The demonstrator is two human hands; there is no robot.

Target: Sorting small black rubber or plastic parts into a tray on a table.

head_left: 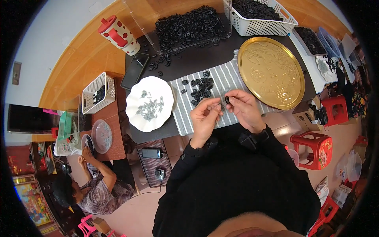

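Over a grey-and-white striped cloth (182, 121), my two hands are close together. Pinched between the thumb and fingers of my right hand (246, 111) is a small black oval piece (227, 100). My left hand (204, 120) is closed too, its thumb and fingertips meeting beside that piece; what it pinches is too small to make out. A loose pile of similar black oval pieces (203, 86) lies on the cloth just beyond my hands. To the left, a white wavy-edged plate (135, 89) bears many small greyish translucent bits (149, 110).
A gold oval tray (272, 73) lies at the right. Behind are a clear bin of black pieces (189, 29) and a white basket (260, 28). A spotted tumbler (120, 35) and phone (135, 71) stand left. Another person (104, 189) works at a side table; red stools (314, 148) are right.
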